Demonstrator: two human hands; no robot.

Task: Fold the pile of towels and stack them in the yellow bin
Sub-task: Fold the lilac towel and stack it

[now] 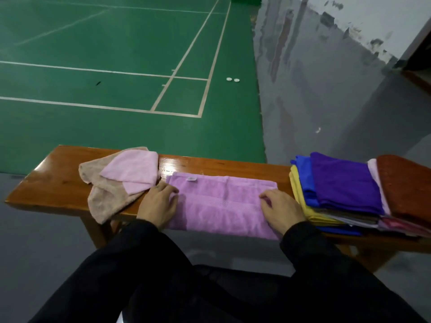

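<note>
Between two heaps on the glossy wooden surface [210, 163] lies the lilac terry towel [221, 201], folded lengthwise. It looks soft, light and limp, likely to sag unless taken at its corners. Left hand [158, 203] at nine o'clock and right hand [279, 209] at three o'clock rest flat on its ends, fingers relaxed.

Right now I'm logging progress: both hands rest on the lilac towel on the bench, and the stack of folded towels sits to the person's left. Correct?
Not quite. The head view shows both hands, left and right, on the lilac towel on the bench, but the folded stack sits to the person's right.
</note>
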